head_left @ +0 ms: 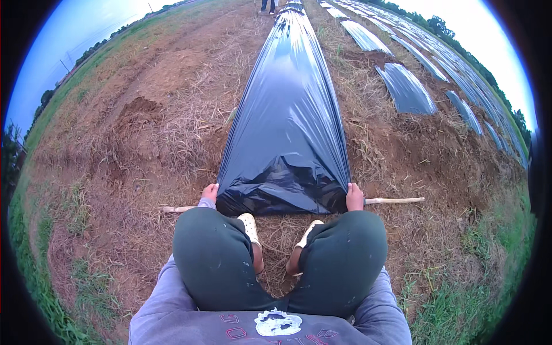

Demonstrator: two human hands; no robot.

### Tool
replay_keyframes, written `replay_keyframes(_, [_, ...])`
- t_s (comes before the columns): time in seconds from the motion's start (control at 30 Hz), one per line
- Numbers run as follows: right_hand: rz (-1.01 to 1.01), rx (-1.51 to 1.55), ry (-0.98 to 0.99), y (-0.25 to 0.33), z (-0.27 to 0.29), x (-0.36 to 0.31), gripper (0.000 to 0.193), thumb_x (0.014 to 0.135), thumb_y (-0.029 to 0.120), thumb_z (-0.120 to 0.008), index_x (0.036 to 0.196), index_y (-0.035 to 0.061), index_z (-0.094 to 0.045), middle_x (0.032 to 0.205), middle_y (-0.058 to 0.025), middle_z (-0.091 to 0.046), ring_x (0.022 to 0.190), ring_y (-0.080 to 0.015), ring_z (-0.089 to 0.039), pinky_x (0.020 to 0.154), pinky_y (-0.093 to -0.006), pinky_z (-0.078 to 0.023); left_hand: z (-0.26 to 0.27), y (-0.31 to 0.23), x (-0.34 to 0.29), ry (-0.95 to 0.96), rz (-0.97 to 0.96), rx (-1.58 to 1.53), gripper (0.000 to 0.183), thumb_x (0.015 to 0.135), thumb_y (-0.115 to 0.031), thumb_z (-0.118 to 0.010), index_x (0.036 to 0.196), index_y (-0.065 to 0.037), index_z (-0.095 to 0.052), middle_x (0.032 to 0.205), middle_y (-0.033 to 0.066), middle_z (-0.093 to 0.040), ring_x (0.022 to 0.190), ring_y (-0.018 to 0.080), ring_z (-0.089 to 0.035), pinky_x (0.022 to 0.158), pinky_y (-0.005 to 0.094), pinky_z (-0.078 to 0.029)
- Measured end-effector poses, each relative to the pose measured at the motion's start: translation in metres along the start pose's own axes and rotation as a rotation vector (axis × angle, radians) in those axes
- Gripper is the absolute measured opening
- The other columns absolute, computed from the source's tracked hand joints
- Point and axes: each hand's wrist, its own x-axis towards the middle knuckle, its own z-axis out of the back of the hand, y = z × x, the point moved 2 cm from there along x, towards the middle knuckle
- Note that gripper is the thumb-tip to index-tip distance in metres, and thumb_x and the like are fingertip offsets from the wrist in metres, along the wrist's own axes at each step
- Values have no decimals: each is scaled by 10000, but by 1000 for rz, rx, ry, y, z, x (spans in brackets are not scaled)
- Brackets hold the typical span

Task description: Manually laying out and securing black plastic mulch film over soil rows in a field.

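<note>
A long dark plastic sheet [284,123] runs away from me over the ground, shiny and stretched, with its near end bunched and creased. At its near left corner my left hand [210,192] is closed on the edge. Across from it, my right hand [355,197] grips the near right corner. A pale wooden stick [394,200] sticks out beyond the sheet on both sides, close by my hands; its middle is hidden under the plastic. My knees are bent, and both cream clogs [249,227] stand just behind the near edge.
Several strips of silvery plastic sheet [406,89] lie on the soil to the right. A person [268,6] stands by the sheet's far end. Dry straw and a dark soil mound [138,109] are on the left, with green grass [92,287] around the near sides.
</note>
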Motion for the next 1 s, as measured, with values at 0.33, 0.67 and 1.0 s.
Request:
replay_keyframes(0.33, [-3, 31, 53, 17, 9, 3, 332, 994, 287, -426, 865, -3, -525, 823, -294, -579, 850, -506, -533, 685, -566, -377, -11, 19, 9, 24, 70, -23, 399, 951, -402, -531, 851, -22, -604, 693, 81, -557, 672, 151, -491, 678, 327, -427])
replay_keyframes(0.67, [-19, -8, 39, 13, 4, 1, 342, 996, 306, -431, 876, 5, -541, 816, -255, -587, 818, -471, -549, 685, -514, -409, -15, 14, 3, -13, 18, -175, 388, 950, -391, -547, 846, -20, -589, 674, 49, -514, 666, 131, -449, 667, 307, -413])
replay_keyframes(1.0, [-13, 37, 46, 13, 9, 1, 337, 994, 287, -433, 849, -6, -517, 793, -285, -569, 811, -507, -523, 668, -555, -372, -4, -1, -3, 6, 61, -105, 396, 952, -395, -543, 840, -17, -581, 680, 52, -516, 670, 130, -449, 665, 312, -412])
